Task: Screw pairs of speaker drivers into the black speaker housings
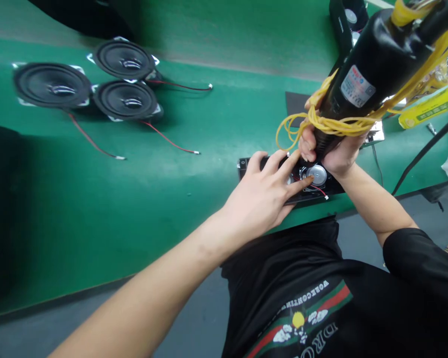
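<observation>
One black speaker housing [306, 197] before us, lying along near edge of green tabletop [171, 184]. Right grip [341, 156] clamped around black electric screwdriver [381, 59], yellow cord [347, 127] looped about it; we cannot see tool's tip. Left grip [259, 196] apart, fingers spread across housing, one fingertip at silver-backed driver [317, 174] inside. Beyond, to our left, three black-coned speaker drivers [125, 101] lie face up, well apart from housing, red-and-black leads [169, 140] trailing over tabletop.

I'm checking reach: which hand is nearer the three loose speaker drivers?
Left. The left hand rests on the black enclosure, right of the speaker drivers; the right hand, gripping the black power tool, is farther right.
</observation>
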Demonstrator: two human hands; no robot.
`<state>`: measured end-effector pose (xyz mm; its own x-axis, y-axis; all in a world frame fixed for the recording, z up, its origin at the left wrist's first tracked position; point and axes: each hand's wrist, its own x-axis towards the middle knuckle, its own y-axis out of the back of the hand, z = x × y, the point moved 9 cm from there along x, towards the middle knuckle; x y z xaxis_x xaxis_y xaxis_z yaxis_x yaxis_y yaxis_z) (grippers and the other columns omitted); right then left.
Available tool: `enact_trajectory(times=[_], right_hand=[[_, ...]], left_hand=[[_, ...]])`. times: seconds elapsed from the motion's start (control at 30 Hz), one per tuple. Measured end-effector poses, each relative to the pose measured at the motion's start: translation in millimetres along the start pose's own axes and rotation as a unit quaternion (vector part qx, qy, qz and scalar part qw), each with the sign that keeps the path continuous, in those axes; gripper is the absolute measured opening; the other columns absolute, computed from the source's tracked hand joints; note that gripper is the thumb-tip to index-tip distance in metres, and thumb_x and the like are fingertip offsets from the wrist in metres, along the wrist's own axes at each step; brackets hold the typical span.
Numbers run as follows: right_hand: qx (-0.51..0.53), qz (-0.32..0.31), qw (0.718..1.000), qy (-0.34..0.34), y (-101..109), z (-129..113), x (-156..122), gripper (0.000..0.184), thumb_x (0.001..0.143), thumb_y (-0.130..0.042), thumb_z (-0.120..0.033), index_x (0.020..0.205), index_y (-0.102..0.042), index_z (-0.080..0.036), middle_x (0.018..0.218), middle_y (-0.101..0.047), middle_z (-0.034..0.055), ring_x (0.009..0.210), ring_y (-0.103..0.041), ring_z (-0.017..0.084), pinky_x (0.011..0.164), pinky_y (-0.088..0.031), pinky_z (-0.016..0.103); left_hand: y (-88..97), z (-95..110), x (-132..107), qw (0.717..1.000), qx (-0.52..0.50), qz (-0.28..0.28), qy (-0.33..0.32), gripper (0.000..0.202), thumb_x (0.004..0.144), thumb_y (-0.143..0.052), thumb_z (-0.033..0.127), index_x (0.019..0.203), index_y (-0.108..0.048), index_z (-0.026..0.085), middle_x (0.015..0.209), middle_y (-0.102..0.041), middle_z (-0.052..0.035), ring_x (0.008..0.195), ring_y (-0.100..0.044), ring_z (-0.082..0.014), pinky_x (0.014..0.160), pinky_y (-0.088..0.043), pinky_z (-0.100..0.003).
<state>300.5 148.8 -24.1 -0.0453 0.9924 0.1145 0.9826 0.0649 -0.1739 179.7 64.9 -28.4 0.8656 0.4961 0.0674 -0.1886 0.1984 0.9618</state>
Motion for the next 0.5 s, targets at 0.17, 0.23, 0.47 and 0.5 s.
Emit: enact_trajectory(times=[0.17,0.23,0.47,0.5], right_hand=[[-0.026,-0.010,0.999,-0.035,-4.0,6.9,1.5,0.095,0.053,-0.048,-0.121,0.081,-0.056,-0.031,0.053,-0.042,-0.0062,0.045,-0.040,0.012,0.047,-0.043,0.030],[-0.014,-0.002,0.999,-0.034,-4.9,7.1,0.7,0.095,0.054,-0.045,-0.121,0.082,-0.056,-0.031,0.052,-0.042,-0.0058,0.044,-0.041,0.013,0.045,-0.039,0.030],[0.021,0.005,1.000,-0.005,-15.7,-11.8,-4.3,0.086,0.066,-0.057,-0.112,0.089,-0.056,-0.030,0.053,-0.052,-0.0049,0.040,-0.044,0.014,0.040,-0.036,0.030],[0.031,-0.002,0.999,0.008,-14.9,-23.3,-6.1,0.085,0.067,-0.064,-0.109,0.094,-0.059,-0.030,0.055,-0.054,-0.0056,0.040,-0.045,0.014,0.041,-0.039,0.030]], left_hand=[[1.0,-0.3,0.2,1.000,-0.007,-0.004,0.004,0.072,0.095,-0.082,0.030,0.165,-0.065,0.034,0.175,-0.051,-0.0228,0.158,-0.048,-0.0508,0.119,-0.046,-0.073],[1.5,-1.2,0.1,1.000,-0.011,-0.005,0.005,0.074,0.094,-0.083,0.030,0.166,-0.065,0.035,0.174,-0.052,-0.0228,0.158,-0.048,-0.0505,0.120,-0.046,-0.073],[-2.6,-3.3,-3.1,1.000,0.006,-0.010,0.003,0.079,0.093,-0.087,0.034,0.167,-0.062,0.039,0.172,-0.053,-0.0204,0.159,-0.046,-0.0477,0.124,-0.045,-0.072],[-2.0,-2.1,-4.5,1.000,0.009,-0.003,0.000,0.077,0.093,-0.087,0.033,0.166,-0.063,0.038,0.175,-0.051,-0.0210,0.159,-0.048,-0.0479,0.123,-0.046,-0.072]])
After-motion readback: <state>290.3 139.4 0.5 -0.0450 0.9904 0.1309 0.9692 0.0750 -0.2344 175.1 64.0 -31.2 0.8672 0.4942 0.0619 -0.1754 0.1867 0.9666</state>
